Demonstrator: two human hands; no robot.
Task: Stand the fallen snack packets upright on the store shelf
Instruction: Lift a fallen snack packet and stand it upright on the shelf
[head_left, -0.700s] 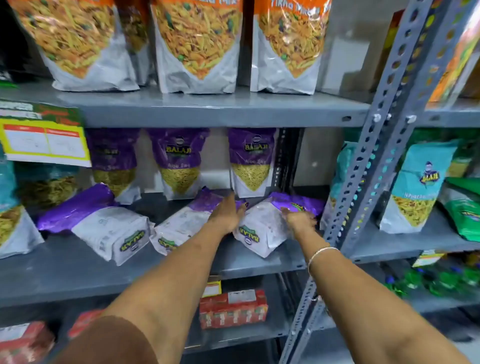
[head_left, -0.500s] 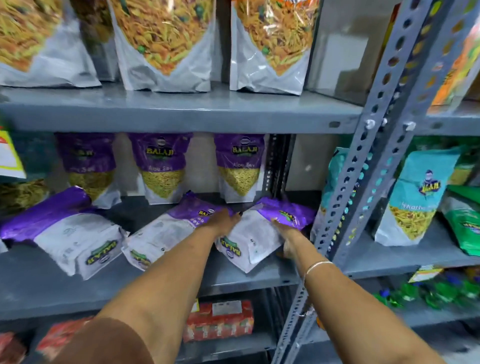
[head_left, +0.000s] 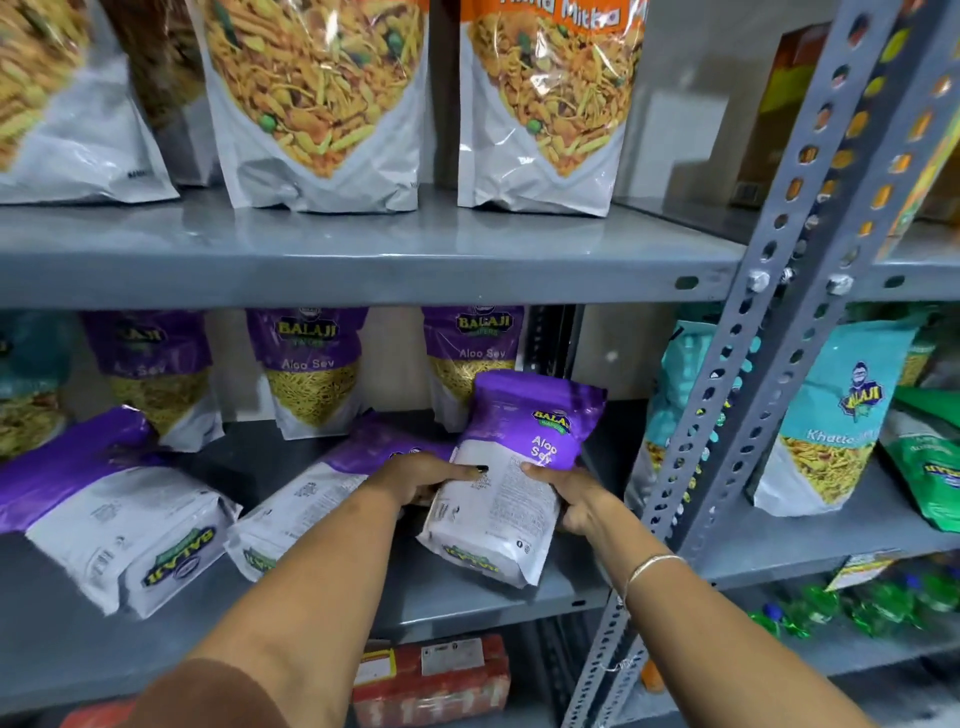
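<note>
A purple and white Aloo Sev packet (head_left: 511, 478) is tilted up off the grey middle shelf (head_left: 467, 597), back side facing me, its bottom edge toward the shelf's front. My left hand (head_left: 426, 478) grips its left edge and my right hand (head_left: 571, 499) grips its right edge. Two more purple packets lie fallen on the same shelf: one (head_left: 311, 499) just left of my left hand, one (head_left: 104, 514) at the far left. Three purple packets stand upright at the back (head_left: 311, 374), one partly hidden behind the held packet.
A perforated grey upright post (head_left: 737, 415) rises just right of my right hand. Teal packets (head_left: 831, 415) stand on the neighbouring shelf. Large orange and white snack bags (head_left: 540, 114) fill the upper shelf, whose front edge overhangs. Red boxes (head_left: 431, 675) sit below.
Both hands have closed on the right-hand fallen packet and raised its purple top end from lying flat to steeply tilted. The camera has come closer to the shelf.
</note>
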